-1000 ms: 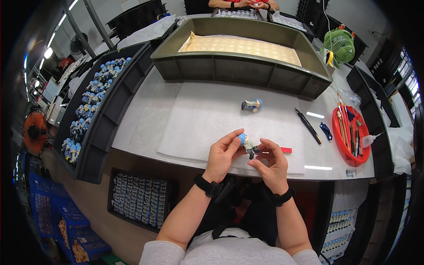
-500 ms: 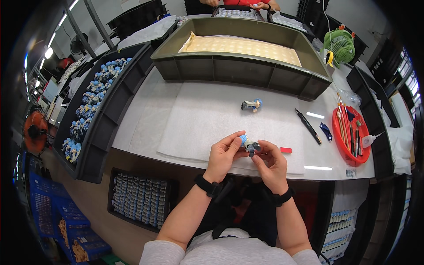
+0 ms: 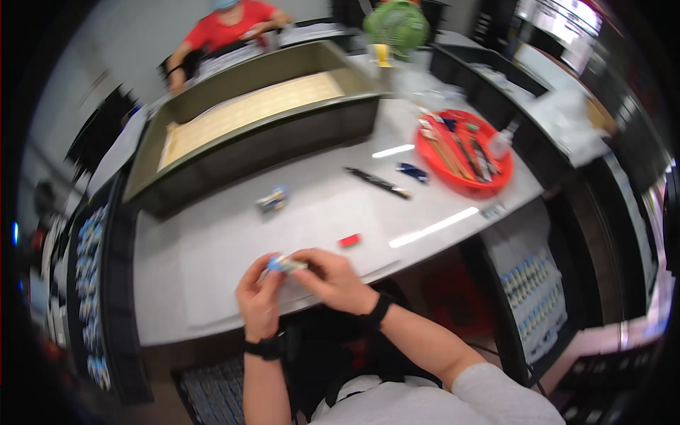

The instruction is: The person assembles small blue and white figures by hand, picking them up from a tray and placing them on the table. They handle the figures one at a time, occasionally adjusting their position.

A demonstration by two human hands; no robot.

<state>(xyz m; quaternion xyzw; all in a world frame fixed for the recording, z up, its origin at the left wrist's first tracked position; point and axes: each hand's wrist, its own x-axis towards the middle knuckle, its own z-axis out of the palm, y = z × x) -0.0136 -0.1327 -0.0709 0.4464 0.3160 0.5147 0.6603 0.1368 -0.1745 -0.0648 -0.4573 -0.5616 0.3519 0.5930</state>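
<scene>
Low over the near edge of the white table, both my hands are closed on a small figurine (image 3: 289, 265) with blue hair and a pale body. My left hand (image 3: 256, 299) pinches its blue head end, while my right hand (image 3: 331, 280) grips the other end between thumb and fingers. The fingers cover much of it, and blur hides its details. A second blue-haired figurine (image 3: 272, 200) lies on the white sheet (image 3: 212, 258) beyond my hands. A small red block (image 3: 349, 241) sits to the right of it, nearer my right hand.
A dark olive tray (image 3: 269, 134) stands behind. To the right are a black pen-like tool (image 3: 377, 182), a dark blue piece (image 3: 412, 172) and a red basket (image 3: 464, 185) of brushes. A black tray (image 3: 126, 297) of figurines borders the left. Someone in red (image 3: 230, 28) sits across.
The view has swung right and tilted, so the table and big tray appear further left and turned. My hands keep hold of the figurine. More of the person in red now shows.
</scene>
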